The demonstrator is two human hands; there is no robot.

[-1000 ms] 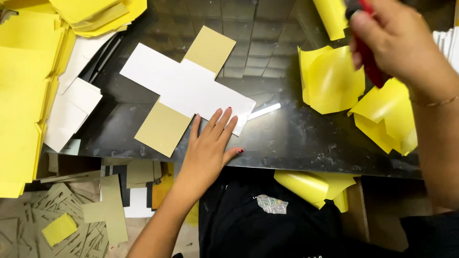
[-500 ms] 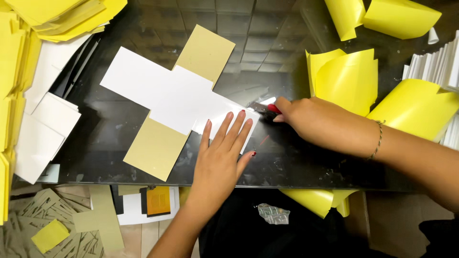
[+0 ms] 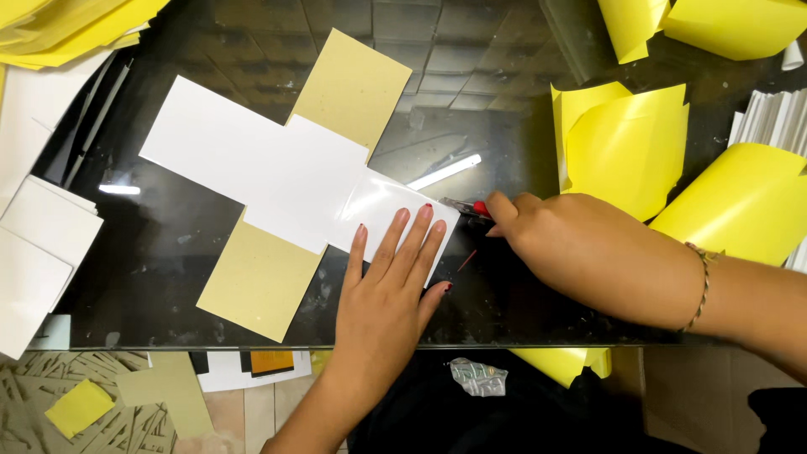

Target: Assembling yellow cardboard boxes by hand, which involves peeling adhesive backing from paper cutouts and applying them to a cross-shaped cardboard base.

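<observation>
Glossy black glass table [image 3: 252, 336], paper-strewn

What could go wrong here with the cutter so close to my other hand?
1. The left hand lies flat on the white sheet, its fingertips near the red cutter in the right hand; a slip might nick them.
2. The glass tabletop looks smooth, so the cross-shaped sheet may slide and the cut wander.
3. The curled yellow sheets lie beside the right hand and might get in its way.
</observation>
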